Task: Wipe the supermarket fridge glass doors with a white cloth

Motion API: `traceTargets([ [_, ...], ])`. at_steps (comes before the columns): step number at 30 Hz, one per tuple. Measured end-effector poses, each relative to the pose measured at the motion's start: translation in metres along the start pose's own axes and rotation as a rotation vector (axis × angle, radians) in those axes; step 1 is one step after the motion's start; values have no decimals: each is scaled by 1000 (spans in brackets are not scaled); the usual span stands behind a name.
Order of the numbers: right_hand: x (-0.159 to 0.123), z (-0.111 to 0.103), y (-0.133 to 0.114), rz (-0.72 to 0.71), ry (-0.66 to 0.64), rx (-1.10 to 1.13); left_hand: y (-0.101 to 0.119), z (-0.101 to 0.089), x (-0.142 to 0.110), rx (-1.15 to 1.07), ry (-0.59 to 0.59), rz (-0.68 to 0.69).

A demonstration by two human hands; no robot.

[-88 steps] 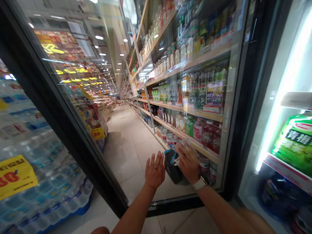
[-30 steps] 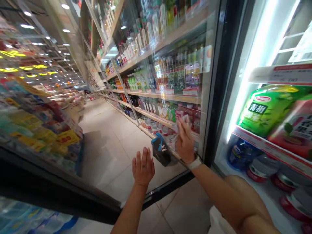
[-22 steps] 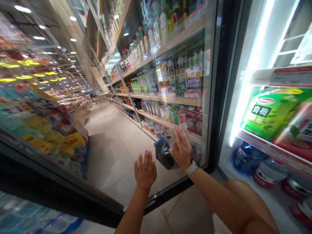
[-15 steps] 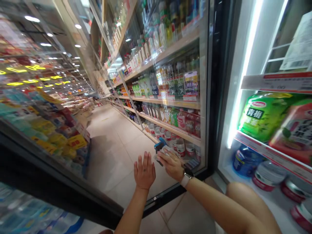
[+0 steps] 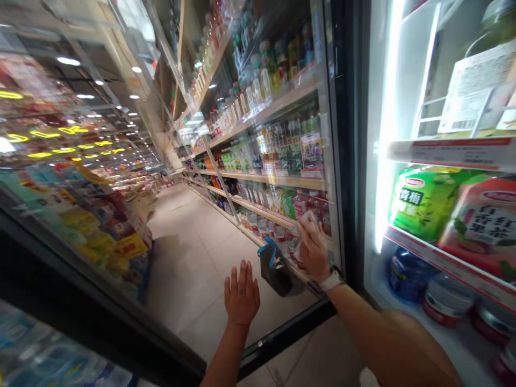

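In the head view, my left hand (image 5: 242, 298) lies flat with fingers stretched on the glass door (image 5: 201, 269), low and near the middle. My right hand (image 5: 316, 255), with a watch at the wrist, presses a thin whitish cloth (image 5: 308, 217) against the glass, higher and further right. The fingers are slightly blurred and cover most of the cloth. Between the two hands, a dark bag with a blue edge (image 5: 276, 273) shows in or through the pane, on the floor. A black frame (image 5: 290, 333) borders the glass at the bottom.
A lit cooler with a green drink pack (image 5: 421, 207) and a red drink pack (image 5: 481, 226) stands open at right. Shelves of bottles (image 5: 278, 145) show in the glass. Blurred wrapped water bottles (image 5: 52, 349) are at lower left.
My right hand swept the cloth down and left toward my left hand, then back up and right across the glass. My left hand stays flat on it. The view has shifted slightly.
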State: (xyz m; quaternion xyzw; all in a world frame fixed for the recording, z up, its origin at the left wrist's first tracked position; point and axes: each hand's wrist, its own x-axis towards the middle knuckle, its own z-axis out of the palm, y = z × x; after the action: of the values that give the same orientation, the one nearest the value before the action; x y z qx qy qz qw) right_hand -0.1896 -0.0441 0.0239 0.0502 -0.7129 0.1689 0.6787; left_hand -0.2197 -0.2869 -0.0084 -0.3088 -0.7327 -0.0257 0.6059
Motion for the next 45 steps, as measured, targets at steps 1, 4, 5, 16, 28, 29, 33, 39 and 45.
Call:
traceTargets([
  [1, 5, -2, 8, 90, 62, -15, 1, -2, 1, 9, 6, 4],
  [4, 15, -4, 25, 312, 236, -46, 3, -7, 6, 31, 11, 18],
  [5, 15, -3, 27, 353, 273, -41, 4, -7, 7, 38, 11, 23],
  [16, -47, 21, -49, 112, -15, 141, 20, -23, 24, -7, -124, -18],
  [28, -28, 14, -41, -124, -83, 138, 27, 2, 79, 14, -71, 104],
  [29, -22, 13, -35, -93, -73, 130, 27, 2, 77, 25, -77, 101],
  [33, 1, 6, -4, 148, 71, 86, 29, 2, 73, 34, -88, 96],
  [39, 18, -6, 21, 388, 191, 7, 26, 8, 69, -37, -123, 68],
  [45, -26, 13, -24, 80, -77, 97, 23, 15, 70, -31, -80, 86],
])
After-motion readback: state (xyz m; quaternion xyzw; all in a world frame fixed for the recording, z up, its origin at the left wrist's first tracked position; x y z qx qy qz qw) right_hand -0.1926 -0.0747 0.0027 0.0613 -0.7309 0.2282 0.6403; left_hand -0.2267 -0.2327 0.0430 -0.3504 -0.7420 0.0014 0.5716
